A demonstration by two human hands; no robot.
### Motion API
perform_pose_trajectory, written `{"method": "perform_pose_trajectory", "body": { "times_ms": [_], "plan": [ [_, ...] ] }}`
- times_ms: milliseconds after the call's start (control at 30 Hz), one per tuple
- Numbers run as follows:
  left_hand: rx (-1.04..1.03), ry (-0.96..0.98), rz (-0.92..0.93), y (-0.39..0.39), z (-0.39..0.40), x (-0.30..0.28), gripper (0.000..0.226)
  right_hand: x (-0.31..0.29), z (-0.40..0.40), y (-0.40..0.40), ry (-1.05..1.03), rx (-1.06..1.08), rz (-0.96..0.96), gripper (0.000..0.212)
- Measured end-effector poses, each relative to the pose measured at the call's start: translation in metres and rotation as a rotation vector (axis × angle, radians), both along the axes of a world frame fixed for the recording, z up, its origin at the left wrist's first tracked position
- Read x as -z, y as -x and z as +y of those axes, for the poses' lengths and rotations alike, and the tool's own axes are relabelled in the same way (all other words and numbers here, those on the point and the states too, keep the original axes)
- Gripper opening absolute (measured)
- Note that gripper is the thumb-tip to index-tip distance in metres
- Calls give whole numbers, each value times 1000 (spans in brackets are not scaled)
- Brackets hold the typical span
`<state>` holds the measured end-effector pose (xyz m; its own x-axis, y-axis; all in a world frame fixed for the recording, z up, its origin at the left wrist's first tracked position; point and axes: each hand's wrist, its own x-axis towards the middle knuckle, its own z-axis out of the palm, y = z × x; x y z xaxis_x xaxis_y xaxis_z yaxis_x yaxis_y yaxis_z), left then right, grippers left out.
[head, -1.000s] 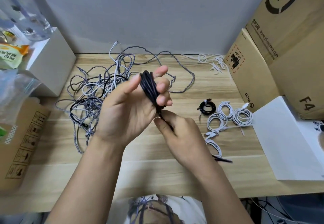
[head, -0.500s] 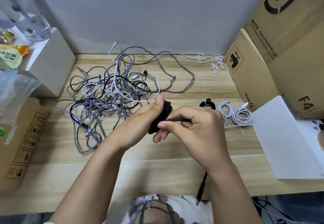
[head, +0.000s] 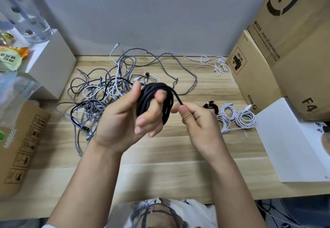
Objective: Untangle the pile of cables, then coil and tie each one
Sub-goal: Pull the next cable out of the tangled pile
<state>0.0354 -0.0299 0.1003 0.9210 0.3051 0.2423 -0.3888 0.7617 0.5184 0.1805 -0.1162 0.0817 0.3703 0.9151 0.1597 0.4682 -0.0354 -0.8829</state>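
Note:
A black cable coil is wound round the fingers of my left hand, held up above the wooden table. My right hand pinches the coil's loose black end just right of the loops. Behind my left hand lies a tangled pile of grey braided, white and black cables. To the right lie a small tied black coil and white tied coils.
Cardboard boxes stand at the right with a white box in front. A white box and plastic bags sit at the left, a brown carton below them. Loose white ties lie near the back wall.
My left hand rose and turned palm-up with the black coil. My right hand carried the loose end from across the coil's front to its right side, adding another turn.

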Motion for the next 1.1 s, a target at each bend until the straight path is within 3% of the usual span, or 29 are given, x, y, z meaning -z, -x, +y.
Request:
{"method": "perform_pose_trajectory", "body": {
  "times_ms": [133,267,433,633,733,900,1000,1100],
  "plan": [
    [-161,65,-8,-4,1,-1,50,3,0,8,226,-91,-243,35],
    [-470,-22,266,-6,-2,-2,55,-2,-7,16,414,-229,-500,30],
    [-604,-188,535,-18,-7,6,60,-23,-15,22,307,-303,-639,31],
    [-603,-511,706,-22,-14,19,50,-26,-16,17,65,-109,-695,24],
    [-621,-637,801,-23,-18,21,39,-23,-15,17,7,-23,-582,18],
    [-491,-764,861,-26,-28,15,50,-27,-14,12,-90,-9,-218,9],
    [-413,-740,841,-28,-31,3,69,-27,-12,5,-176,-38,-55,27],
    [-363,-649,842,-29,-34,-4,67,-20,-7,-3,-110,-32,23,48]
  ]
}}
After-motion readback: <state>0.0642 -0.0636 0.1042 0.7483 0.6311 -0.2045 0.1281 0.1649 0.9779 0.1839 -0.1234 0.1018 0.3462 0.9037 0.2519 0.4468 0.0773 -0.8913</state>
